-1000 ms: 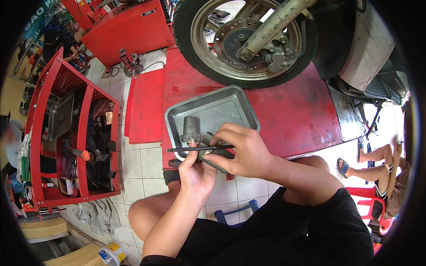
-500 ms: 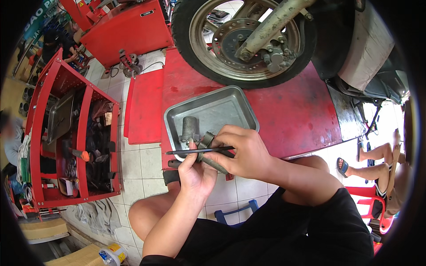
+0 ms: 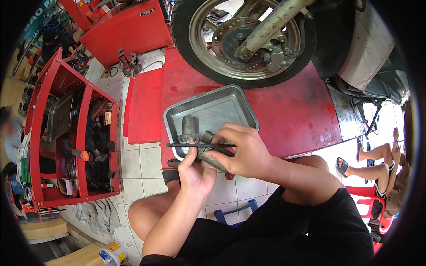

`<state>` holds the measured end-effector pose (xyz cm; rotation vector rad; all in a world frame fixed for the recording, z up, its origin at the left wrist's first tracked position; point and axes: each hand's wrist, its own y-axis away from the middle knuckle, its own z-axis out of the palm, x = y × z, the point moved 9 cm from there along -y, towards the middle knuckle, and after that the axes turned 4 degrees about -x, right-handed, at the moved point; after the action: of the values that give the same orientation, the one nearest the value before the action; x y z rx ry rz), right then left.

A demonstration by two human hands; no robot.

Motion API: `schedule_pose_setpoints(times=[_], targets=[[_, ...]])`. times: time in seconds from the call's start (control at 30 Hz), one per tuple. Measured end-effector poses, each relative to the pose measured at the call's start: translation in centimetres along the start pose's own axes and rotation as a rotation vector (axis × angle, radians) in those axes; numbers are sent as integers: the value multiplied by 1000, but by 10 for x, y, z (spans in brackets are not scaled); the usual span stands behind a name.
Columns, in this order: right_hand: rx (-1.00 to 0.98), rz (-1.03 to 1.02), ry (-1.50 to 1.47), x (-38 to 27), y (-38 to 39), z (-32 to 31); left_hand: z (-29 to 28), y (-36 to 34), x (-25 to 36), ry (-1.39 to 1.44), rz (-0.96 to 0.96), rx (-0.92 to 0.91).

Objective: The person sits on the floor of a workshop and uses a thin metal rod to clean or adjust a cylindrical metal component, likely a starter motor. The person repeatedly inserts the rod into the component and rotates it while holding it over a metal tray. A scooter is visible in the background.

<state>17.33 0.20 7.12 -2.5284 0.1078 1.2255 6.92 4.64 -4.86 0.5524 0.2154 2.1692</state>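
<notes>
Over the front edge of a metal tray (image 3: 244, 99), both my hands are close together around a grey metal part with a round end (image 3: 207, 136). My left hand (image 3: 195, 177) closes on this part from below, its thumb pointing up beside the black tool. My right hand (image 3: 246, 150) pinches a thin, pointed black tool (image 3: 186, 145), which lies nearly level across the part. Much of the part is hidden by my fingers. Just behind my left thumb, a grey metal cylinder with a wider base (image 3: 190, 126) stands in the tray. A dark handle-like end (image 3: 174, 163) shows beside my left hand.
The tray rests on a red platform (image 3: 293, 111) under a motorbike's front wheel (image 3: 186, 48). At left stands a red tool cart (image 3: 82, 119) with tools and a tray. A blue stool frame (image 3: 235, 212) is below me. Other people are at the far left and right.
The black tool's pointed left end has swung slightly away from me, so the tool lies more level. Both hands have barely shifted, and the part remains between them.
</notes>
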Motion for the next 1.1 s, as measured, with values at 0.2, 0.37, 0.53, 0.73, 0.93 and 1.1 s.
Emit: schedule_pose_setpoints(times=[0.2, 0.37, 0.53, 0.73, 0.93, 1.1], targets=[[1, -23, 18, -1, 2, 2, -1, 1, 1, -5, 4, 24], [60, -47, -45, -5, -1, -2, 0, 3, 1, 6, 3, 19], [14, -32, 0, -3, 0, 0, 2, 4, 1, -17, -1, 18], [14, -34, -56, -2, -1, 0, 2, 3, 1, -13, 3, -1], [-16, 22, -73, 1, -1, 2, 1, 2, 1, -31, -20, -18], [16, -20, -104, 5, 0, 3, -2, 4, 2, 47, 14, 90]])
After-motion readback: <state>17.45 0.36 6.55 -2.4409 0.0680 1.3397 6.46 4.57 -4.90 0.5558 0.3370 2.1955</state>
